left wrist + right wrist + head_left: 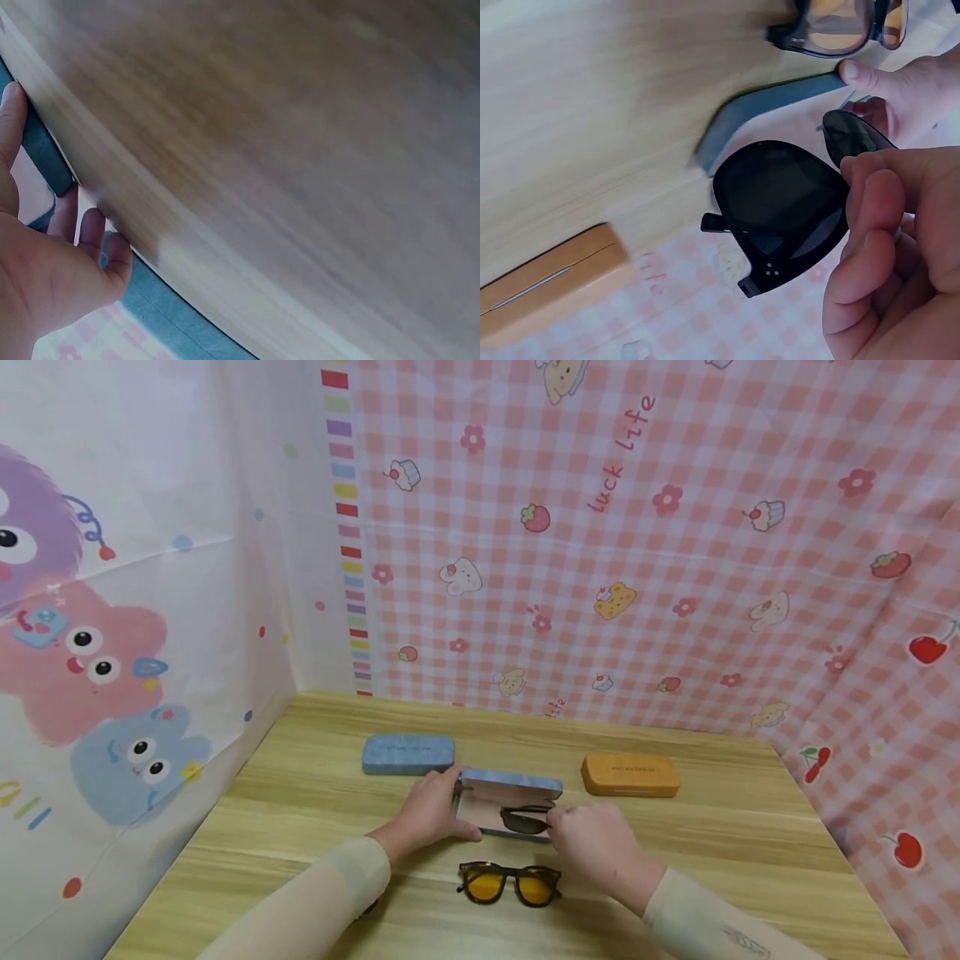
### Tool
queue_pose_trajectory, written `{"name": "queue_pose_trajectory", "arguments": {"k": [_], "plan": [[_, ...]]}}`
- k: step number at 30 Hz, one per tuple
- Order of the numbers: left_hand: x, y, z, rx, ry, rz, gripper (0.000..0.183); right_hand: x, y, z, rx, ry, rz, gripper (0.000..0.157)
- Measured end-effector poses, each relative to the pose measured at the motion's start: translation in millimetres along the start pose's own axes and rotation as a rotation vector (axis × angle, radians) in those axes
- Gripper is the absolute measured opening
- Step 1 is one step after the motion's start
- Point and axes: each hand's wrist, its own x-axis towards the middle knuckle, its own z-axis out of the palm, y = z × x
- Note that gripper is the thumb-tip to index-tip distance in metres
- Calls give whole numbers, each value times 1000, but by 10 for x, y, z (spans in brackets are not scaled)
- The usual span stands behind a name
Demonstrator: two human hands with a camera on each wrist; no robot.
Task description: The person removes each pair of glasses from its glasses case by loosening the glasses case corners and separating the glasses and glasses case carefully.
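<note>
My left hand [431,810] grips the left end of an opened blue glasses case [512,782], its thumb on the front rim. The lid stands raised and the inside is pale pink. My right hand [600,843] pinches dark-lensed sunglasses [525,821] at the case's mouth. In the right wrist view the sunglasses [780,187] show their temples folded, with fingertips at the bridge. The left wrist view has the fingers of the left hand [60,270] against the blue case [49,154]. Amber-lensed glasses [535,889] lie in front of the case.
A closed blue glasses case [408,756] lies at the back left of the wooden table [720,877]. A closed orange glasses case [630,775] is at the back right. Something dark [367,910] peeks out beside the left sleeve. Patterned cloths hang behind and at both sides.
</note>
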Motion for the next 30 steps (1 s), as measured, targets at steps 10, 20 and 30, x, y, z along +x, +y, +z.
{"name": "queue_pose_trajectory", "arguments": {"k": [10,20,30], "plan": [[23,-13,23,-1,6,-7,112,-324,353,-42,77,-160,138,31],[20,3,26,-3,6,-12,113,-495,607,-33,198,-231,56,30],[27,3,31,7,4,-16,113,-549,801,-46,420,-467,-8,15]]}}
